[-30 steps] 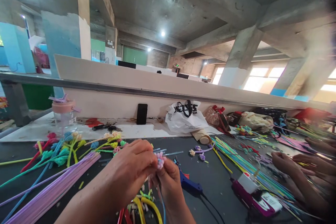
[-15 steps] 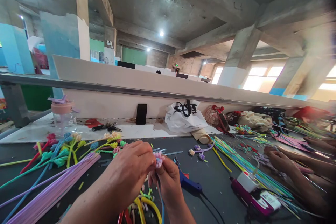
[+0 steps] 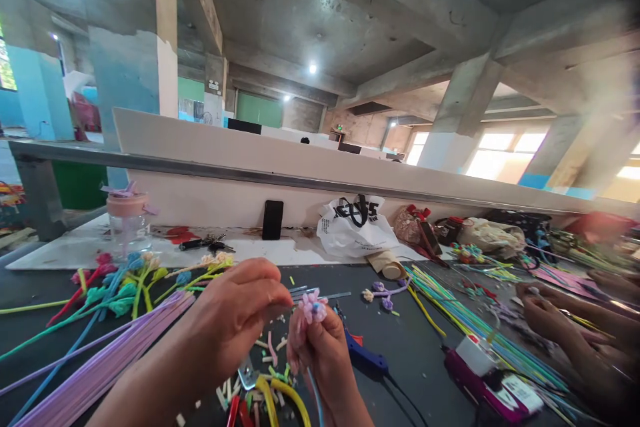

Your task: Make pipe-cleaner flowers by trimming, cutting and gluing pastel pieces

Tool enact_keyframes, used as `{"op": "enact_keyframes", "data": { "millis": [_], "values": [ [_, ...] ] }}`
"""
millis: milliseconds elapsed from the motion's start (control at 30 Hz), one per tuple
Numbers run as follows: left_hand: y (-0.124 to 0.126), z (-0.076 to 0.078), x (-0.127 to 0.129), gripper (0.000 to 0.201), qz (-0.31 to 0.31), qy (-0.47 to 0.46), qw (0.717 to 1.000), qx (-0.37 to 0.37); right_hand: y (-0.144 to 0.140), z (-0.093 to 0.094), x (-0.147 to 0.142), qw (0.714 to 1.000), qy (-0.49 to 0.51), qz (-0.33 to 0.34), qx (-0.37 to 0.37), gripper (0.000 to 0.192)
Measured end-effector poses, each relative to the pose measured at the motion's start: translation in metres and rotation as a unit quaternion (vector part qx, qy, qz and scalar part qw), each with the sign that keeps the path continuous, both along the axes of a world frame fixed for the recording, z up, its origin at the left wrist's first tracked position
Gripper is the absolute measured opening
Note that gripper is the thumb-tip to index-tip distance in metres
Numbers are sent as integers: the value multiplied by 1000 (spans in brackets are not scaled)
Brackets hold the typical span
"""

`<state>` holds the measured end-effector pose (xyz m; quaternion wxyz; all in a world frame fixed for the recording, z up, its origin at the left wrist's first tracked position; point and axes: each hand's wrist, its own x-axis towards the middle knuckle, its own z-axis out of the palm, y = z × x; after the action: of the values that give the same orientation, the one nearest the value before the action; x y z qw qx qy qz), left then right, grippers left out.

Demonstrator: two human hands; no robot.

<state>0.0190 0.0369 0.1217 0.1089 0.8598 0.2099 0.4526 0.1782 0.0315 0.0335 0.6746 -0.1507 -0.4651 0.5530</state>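
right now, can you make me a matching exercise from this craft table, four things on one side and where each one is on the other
Things:
1. small flower
2. black phone
3. lilac sticks
4. blue glue gun

Places:
a. leaning upright against the white wall
b. lying in a bundle at the near left
c. pinched in the right hand
d. on the dark mat right of that hand

Pairs: 1-c, 2-a, 3-b, 4-d
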Motion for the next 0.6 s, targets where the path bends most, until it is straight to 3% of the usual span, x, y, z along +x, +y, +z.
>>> {"op": "enact_keyframes", "data": {
  "millis": [333,600],
  "values": [
    [-7,-1,10,16,-10,46,998,-36,-1,-4,-2,1000,-11,20,-16,32],
    [-5,-2,11,19,-32,68,997,-17,-3,-7,0,999,-21,18,-37,32]
  ]
}}
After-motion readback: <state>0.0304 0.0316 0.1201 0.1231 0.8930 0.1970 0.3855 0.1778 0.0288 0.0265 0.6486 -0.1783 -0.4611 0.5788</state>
